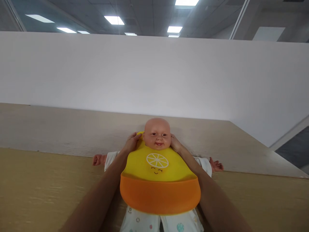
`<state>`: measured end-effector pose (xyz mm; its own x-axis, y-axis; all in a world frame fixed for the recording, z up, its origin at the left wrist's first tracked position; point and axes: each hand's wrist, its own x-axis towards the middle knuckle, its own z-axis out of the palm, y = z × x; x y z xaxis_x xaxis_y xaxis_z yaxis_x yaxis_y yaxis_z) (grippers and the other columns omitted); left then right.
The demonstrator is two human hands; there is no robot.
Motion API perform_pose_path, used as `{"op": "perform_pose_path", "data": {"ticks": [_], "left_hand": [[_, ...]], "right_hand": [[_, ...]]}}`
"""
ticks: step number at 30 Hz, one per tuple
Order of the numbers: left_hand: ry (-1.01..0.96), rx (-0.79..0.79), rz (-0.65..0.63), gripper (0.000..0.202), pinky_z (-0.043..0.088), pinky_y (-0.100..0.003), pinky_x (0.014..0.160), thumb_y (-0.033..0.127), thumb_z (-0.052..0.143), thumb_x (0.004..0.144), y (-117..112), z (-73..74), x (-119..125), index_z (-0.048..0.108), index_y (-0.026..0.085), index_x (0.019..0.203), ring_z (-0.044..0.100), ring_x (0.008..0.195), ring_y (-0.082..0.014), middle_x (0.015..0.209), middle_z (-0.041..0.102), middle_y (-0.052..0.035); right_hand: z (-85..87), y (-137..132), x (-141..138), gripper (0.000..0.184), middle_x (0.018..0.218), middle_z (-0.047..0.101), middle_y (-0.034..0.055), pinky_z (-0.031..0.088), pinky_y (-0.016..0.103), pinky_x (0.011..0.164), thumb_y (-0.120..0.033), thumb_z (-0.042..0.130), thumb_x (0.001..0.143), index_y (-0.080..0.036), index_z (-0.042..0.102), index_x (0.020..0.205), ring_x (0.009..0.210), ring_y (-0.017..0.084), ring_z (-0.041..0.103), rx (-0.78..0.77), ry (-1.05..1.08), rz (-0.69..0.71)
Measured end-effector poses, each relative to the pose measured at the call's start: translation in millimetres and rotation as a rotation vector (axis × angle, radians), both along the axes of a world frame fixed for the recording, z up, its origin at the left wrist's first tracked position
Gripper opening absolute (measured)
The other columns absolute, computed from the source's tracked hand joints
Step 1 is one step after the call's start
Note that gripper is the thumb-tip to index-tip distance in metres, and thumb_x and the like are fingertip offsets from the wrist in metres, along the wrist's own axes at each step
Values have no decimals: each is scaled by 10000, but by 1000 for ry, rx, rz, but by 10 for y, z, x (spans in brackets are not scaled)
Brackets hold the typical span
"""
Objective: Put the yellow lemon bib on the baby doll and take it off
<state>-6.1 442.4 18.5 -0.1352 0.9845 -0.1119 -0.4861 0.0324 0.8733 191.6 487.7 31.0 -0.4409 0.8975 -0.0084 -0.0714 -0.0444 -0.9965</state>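
A bald baby doll [157, 127] lies on its back in white printed clothes, arms spread to both sides. Over its chest is a bib [136, 166], yellow with a white citrus slice and a smiling face, and an orange catch pocket [159, 196] along its lower edge. At the left of the doll's neck, my left hand [132, 142] is closed on the bib's yellow neck strap. My right hand [176, 144] is at the other side of the neck, closed where the bib's upper corner runs into it. Its fingertips are hidden behind the doll's head.
The doll rests across a yellowish-brown surface [48, 187] and a paler wooden strip [60, 129] behind it. A white partition wall [145, 74] rises beyond its head. Ceiling lights and glass panels show above the wall.
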Motion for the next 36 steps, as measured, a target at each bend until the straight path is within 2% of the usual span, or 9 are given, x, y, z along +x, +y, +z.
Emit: {"op": "perform_pose_path", "data": {"ticks": [8, 15, 20, 22, 26, 30, 36], "left_hand": [[5, -25, 52, 237, 430, -221, 510, 216, 744, 506, -6, -2, 26, 569, 201, 665, 560, 522, -115, 577, 626, 37], [12, -45, 126, 417, 451, -242, 554, 220, 804, 428, -16, 6, 26, 590, 186, 784, 594, 543, -129, 596, 648, 36], [8, -6, 45, 434, 468, -259, 614, 292, 828, 436, -37, 12, 30, 667, 170, 820, 637, 651, -170, 647, 679, 9], [22, 9, 55, 426, 469, -259, 618, 321, 835, 437, -34, -1, 24, 679, 175, 806, 641, 673, -178, 650, 683, 8], [48, 6, 85, 418, 462, -247, 598, 335, 847, 427, -8, -47, -5, 689, 183, 783, 618, 619, -152, 629, 677, 22], [69, -29, 23, 351, 415, -231, 504, 350, 844, 437, 7, -79, -26, 682, 174, 694, 564, 506, -127, 553, 643, 26], [43, -2, -32, 386, 422, -236, 509, 379, 860, 411, -14, -71, -22, 682, 172, 684, 594, 545, -153, 538, 635, 17]], "right_hand": [[-129, 143, 10, 255, 802, 702, 63, 479, 344, 741, -325, 639, 572, -157, 685, 759, 740, 213, 604, 4, 84, 52], [-190, 187, 0, 231, 782, 704, 65, 467, 375, 801, -358, 649, 585, -168, 678, 712, 763, 230, 619, -14, 84, 51], [-168, 177, -5, 241, 840, 712, 69, 468, 390, 818, -334, 667, 546, -167, 683, 719, 801, 246, 626, -13, 87, 20], [-161, 176, -6, 233, 841, 713, 73, 472, 394, 813, -337, 670, 544, -165, 680, 701, 816, 253, 626, -1, 85, 17], [-158, 164, -7, 233, 820, 713, 78, 478, 403, 793, -343, 672, 537, -160, 680, 682, 804, 259, 628, 14, 87, 21], [-164, 143, -6, 226, 755, 712, 70, 486, 401, 779, -363, 674, 530, -166, 675, 639, 792, 263, 631, 24, 88, 19], [-170, 141, -8, 222, 765, 720, 64, 496, 382, 777, -360, 661, 524, -178, 692, 647, 841, 275, 640, 17, 102, 22]]}}
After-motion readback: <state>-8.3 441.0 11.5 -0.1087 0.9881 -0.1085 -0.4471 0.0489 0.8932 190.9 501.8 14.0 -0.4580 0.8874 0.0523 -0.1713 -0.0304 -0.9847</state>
